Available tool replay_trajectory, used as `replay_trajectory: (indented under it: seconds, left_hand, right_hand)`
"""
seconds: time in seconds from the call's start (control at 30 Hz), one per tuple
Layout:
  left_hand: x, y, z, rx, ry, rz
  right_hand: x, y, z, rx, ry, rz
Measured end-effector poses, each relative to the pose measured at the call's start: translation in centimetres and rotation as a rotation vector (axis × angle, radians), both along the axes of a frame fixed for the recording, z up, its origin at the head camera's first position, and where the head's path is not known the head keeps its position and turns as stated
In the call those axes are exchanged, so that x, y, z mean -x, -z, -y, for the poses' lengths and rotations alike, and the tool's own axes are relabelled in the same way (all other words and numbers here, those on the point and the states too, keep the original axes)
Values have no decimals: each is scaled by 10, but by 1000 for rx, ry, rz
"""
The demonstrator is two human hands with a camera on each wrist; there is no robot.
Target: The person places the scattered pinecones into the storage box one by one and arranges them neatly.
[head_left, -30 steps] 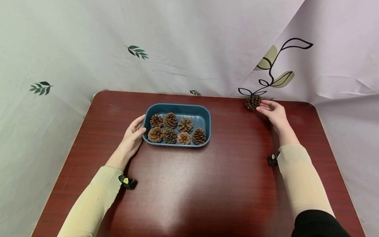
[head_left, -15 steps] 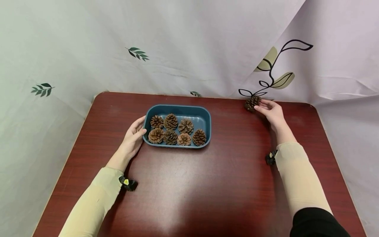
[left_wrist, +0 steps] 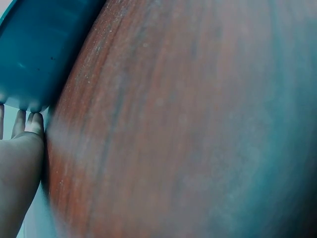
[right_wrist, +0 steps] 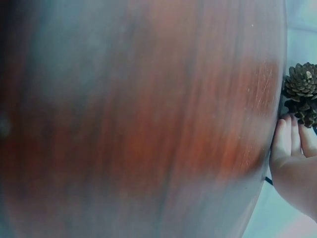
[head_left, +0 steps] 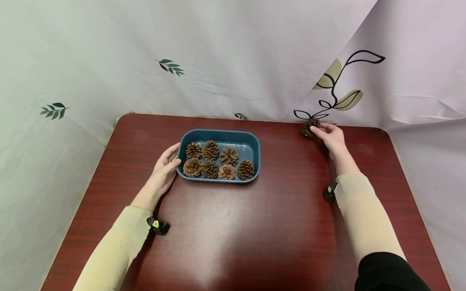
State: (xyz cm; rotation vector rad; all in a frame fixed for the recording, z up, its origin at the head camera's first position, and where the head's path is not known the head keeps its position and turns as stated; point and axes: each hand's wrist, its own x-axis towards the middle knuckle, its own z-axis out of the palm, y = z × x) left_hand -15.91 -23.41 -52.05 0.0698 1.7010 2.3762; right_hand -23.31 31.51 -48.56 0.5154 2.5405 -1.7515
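Several brown pine cones (head_left: 210, 150) sit in a blue rectangular plastic container (head_left: 251, 137). My left hand (head_left: 163, 169) rests against the container's left end, thumb at the rim; in the left wrist view its fingertips (left_wrist: 34, 121) touch the outer wall of the container (left_wrist: 44, 54). At the table's back edge on the right, my right hand (head_left: 333, 139) pinches at two clustered pine cones (head_left: 307, 130), thumb on the near side and fingers behind. The right wrist view shows one pine cone (right_wrist: 301, 82) above another (right_wrist: 308, 111), which is against the fingers.
The dark red wooden table (head_left: 233, 226) ends at the back against a pale cloth (head_left: 233, 60) with printed leaves. A black wrist camera is strapped on each sleeve. Part of the container's floor shows at its right rear.
My right hand has shifted slightly left, and its thumb has come over the pine cones, which have turned or parted a little. The left hand stays at the container.
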Motion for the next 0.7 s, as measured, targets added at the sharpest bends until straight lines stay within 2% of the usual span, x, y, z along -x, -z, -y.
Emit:
replay_trajectory:
  seconds: [0.27, 0.5, 0.7]
  left_hand:
    - [1, 1, 1, -7, 0, -1]
    - [0, 0, 0, -5, -1, 4]
    - [0, -1, 0, -3, -1, 8]
  right_hand:
    - [1, -1, 2, 1, 11, -2]
    - [-1, -5, 2, 85, 40, -6]
    - [-4, -4, 1, 72, 34, -25]
